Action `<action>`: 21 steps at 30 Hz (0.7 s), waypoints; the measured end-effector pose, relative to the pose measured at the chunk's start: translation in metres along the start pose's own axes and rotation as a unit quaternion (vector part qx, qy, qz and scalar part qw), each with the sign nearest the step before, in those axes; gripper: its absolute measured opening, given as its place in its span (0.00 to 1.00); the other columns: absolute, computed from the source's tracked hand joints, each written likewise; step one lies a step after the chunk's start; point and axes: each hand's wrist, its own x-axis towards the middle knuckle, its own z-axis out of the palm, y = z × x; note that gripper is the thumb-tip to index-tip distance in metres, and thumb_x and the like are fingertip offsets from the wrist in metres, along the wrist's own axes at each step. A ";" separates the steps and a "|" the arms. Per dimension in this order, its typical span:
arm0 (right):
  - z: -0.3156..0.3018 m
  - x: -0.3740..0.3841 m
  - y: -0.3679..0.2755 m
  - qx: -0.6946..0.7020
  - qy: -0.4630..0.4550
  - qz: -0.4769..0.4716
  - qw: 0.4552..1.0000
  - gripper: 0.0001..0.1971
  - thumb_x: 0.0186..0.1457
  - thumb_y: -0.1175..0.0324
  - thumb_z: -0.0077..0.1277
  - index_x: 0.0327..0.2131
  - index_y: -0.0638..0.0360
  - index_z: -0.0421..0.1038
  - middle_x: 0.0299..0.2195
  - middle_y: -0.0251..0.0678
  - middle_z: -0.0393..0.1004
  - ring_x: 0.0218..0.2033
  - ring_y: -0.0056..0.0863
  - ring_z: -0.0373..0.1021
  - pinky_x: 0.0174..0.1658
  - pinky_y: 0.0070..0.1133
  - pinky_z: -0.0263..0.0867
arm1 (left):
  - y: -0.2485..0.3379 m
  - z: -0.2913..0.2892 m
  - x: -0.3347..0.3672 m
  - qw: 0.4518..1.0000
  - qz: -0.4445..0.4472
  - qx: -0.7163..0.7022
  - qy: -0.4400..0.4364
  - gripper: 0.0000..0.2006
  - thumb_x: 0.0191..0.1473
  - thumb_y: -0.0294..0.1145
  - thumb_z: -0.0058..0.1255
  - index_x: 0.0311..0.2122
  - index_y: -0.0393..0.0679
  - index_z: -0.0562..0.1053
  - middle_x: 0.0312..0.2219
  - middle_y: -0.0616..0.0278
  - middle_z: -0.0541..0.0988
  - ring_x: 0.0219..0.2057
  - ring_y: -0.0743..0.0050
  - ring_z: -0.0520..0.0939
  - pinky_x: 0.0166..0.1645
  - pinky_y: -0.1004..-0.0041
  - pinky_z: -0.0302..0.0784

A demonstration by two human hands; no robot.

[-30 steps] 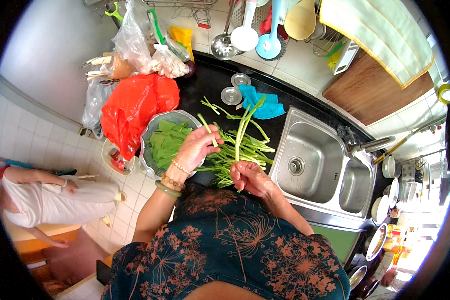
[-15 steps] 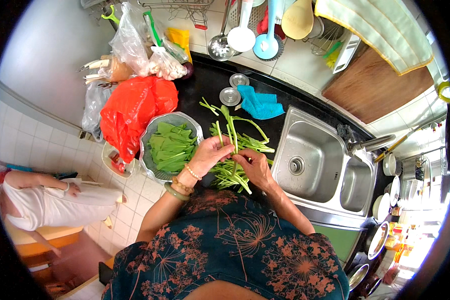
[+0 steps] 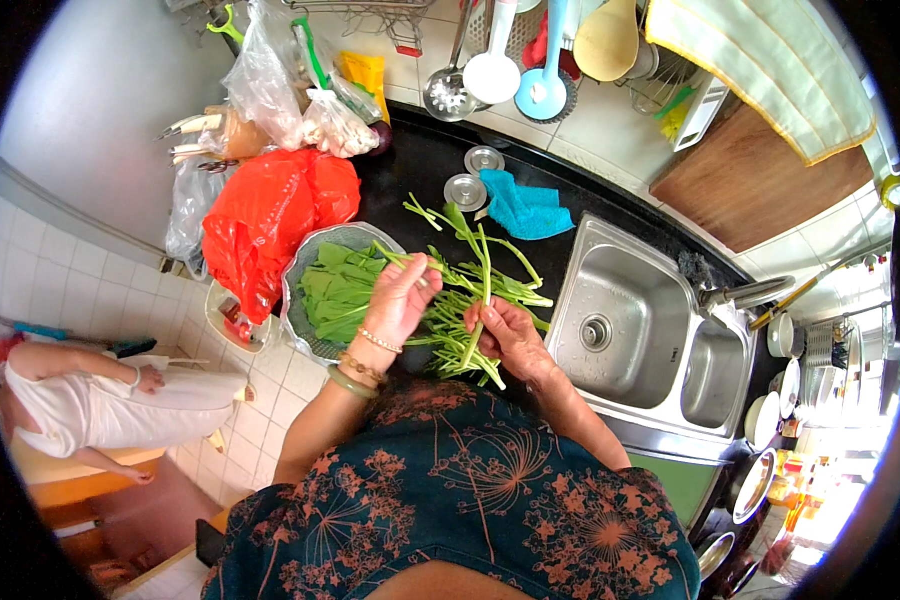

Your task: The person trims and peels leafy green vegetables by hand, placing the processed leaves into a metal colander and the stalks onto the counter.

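Note:
My left hand (image 3: 402, 300), with bracelets at its wrist, is beside the right edge of a clear glass bowl (image 3: 292, 322). Its fingers are closed on a short piece of green stem that points toward the bowl. Cut green leaves (image 3: 342, 297) fill the bowl. To the right, my right hand (image 3: 513, 342) grips a long leafy green stem (image 3: 485, 265) between thumb and fingers, with the stem upright. Below and around both hands lies a loose pile of leafy green stems (image 3: 460, 345) on the black countertop (image 3: 410, 165).
A double steel sink (image 3: 630, 290) with a tap is set in at the right. Behind the stems lie a blue cloth (image 3: 525, 205) and two metal strainers (image 3: 465, 192). A red plastic bag (image 3: 280, 205) sits at the left. Another person (image 3: 90, 395) is at the far left.
My left hand has moved left toward the bowl with a stem piece, away from my right hand. The right hand has shifted slightly right and still holds its stem.

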 end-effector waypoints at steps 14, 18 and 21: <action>-0.009 0.007 0.001 -0.462 0.121 -0.195 0.856 0.10 0.51 0.68 0.59 0.35 0.64 0.75 0.27 0.33 0.73 0.21 0.19 0.65 0.26 0.19 0.62 | -0.002 0.020 -0.010 0.945 -0.027 0.325 -0.009 0.07 0.57 0.31 0.54 0.37 0.40 0.72 0.24 0.66 0.78 0.23 0.83 0.77 0.25 0.83 0.72; -0.003 0.014 -0.005 -0.333 0.106 -0.082 0.933 0.10 0.56 0.65 0.56 0.35 0.63 0.77 0.24 0.28 0.73 0.23 0.12 0.61 0.27 0.16 0.59 | -0.015 0.016 -0.013 0.913 -0.008 0.402 -0.066 0.07 0.57 0.30 0.54 0.36 0.38 0.72 0.25 0.67 0.78 0.23 0.84 0.77 0.25 0.83 0.72; -0.004 0.013 -0.012 -0.362 0.080 -0.037 0.928 0.11 0.57 0.64 0.55 0.34 0.63 0.77 0.22 0.26 0.72 0.22 0.11 0.59 0.26 0.15 0.58 | -0.018 0.017 -0.018 0.901 0.010 0.430 -0.055 0.08 0.57 0.30 0.54 0.36 0.37 0.71 0.25 0.68 0.77 0.23 0.85 0.76 0.25 0.84 0.71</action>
